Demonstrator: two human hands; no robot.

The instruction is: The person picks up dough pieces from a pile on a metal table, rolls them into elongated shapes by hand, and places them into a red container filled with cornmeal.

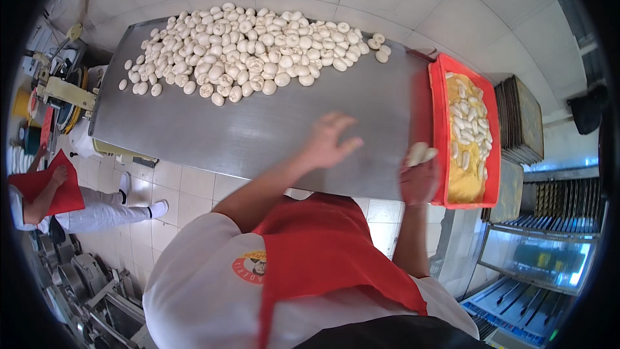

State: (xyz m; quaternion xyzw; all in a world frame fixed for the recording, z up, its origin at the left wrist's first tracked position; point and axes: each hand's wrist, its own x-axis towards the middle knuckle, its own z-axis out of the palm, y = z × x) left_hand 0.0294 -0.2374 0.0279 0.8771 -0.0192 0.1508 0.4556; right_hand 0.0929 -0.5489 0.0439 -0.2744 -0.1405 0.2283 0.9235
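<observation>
I'm seeing the right hand (418, 178) gripping a shaped dough piece (420, 153), sitting just left of the red tray (440, 123), long axis running away from me. Left hand (326, 142) is hovering open over the table (258, 129), farther off.
</observation>
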